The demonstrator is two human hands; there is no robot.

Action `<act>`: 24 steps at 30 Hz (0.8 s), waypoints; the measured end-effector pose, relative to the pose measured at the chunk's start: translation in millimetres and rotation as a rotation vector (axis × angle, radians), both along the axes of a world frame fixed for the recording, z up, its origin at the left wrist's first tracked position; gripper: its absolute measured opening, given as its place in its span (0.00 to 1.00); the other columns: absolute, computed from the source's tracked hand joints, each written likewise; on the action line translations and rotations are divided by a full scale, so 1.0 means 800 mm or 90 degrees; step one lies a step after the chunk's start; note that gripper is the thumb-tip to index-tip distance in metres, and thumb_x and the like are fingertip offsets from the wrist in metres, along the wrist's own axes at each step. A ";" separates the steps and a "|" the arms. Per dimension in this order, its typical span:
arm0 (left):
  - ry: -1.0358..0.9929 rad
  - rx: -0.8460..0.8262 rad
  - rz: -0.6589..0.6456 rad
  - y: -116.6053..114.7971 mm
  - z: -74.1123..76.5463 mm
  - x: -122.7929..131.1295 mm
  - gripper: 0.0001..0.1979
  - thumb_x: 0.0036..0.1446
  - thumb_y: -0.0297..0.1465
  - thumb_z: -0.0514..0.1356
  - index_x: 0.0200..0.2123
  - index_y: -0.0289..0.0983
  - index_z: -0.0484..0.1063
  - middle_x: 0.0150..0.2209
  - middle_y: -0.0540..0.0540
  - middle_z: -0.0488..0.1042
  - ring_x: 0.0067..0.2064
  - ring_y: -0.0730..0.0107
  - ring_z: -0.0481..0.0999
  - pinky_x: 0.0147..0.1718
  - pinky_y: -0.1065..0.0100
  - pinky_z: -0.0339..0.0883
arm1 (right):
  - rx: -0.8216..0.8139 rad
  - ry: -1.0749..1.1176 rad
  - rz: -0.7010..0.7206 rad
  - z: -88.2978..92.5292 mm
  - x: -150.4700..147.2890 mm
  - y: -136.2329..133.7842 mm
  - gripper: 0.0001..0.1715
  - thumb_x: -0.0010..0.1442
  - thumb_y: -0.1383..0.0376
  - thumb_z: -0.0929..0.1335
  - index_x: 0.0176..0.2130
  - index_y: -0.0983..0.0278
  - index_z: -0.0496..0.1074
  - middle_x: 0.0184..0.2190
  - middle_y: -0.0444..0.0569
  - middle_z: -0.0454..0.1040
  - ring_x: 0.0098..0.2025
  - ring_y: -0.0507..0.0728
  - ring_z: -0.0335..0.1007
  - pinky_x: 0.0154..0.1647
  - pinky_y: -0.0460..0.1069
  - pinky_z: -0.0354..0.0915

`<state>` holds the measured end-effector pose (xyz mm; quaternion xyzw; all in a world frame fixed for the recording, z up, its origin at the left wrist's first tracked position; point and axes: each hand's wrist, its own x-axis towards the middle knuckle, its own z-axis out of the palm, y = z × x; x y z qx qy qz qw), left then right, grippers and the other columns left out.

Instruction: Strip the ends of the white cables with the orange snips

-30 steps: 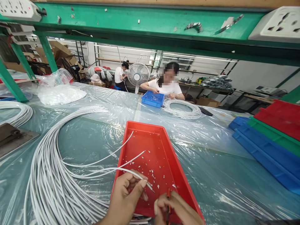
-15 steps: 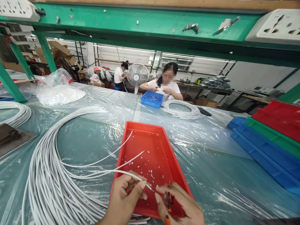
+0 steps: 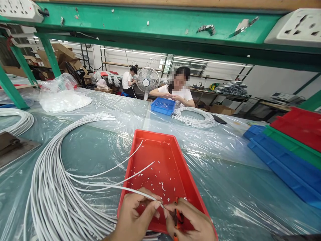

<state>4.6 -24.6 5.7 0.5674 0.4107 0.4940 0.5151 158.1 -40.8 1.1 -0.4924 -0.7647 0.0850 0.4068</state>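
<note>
Left hand (image 3: 137, 212) pinching white cable (image 3: 132, 191) over red tray (image 3: 160, 147), apparently steadying tip (image 3: 162, 205); right hand (image 3: 195, 217) gripping orange-handled tool (image 3: 178, 219); tray seemingly catching scraps (image 3: 168, 199).

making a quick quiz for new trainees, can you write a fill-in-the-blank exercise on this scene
The held cable runs through the ____ hand.
The ____ hand holds the orange-handled tool.
The large tray beneath both hands is ____.
The small tray by the nearer co-worker is ____.

Missing words: left; right; red; blue.
</note>
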 end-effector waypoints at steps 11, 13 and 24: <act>-0.109 -0.105 -0.061 0.003 0.004 0.005 0.11 0.54 0.36 0.59 0.29 0.32 0.70 0.23 0.49 0.71 0.23 0.75 0.71 0.25 0.74 0.64 | -0.131 0.172 -0.034 -0.020 -0.006 0.001 0.07 0.45 0.73 0.63 0.19 0.64 0.62 0.16 0.40 0.61 0.18 0.48 0.57 0.19 0.42 0.55; -0.139 -0.137 -0.072 0.006 0.005 0.005 0.12 0.53 0.36 0.60 0.28 0.32 0.69 0.22 0.50 0.70 0.21 0.77 0.70 0.23 0.76 0.63 | -0.166 0.174 -0.022 -0.014 -0.004 0.001 0.07 0.44 0.74 0.63 0.19 0.64 0.63 0.16 0.40 0.62 0.18 0.48 0.58 0.19 0.42 0.56; -0.174 -0.142 -0.076 0.012 0.004 0.000 0.10 0.53 0.35 0.61 0.30 0.32 0.70 0.21 0.52 0.69 0.24 0.77 0.70 0.26 0.75 0.63 | -0.328 0.426 -0.048 -0.005 -0.015 0.000 0.14 0.47 0.57 0.69 0.20 0.65 0.73 0.17 0.44 0.67 0.20 0.50 0.57 0.21 0.44 0.54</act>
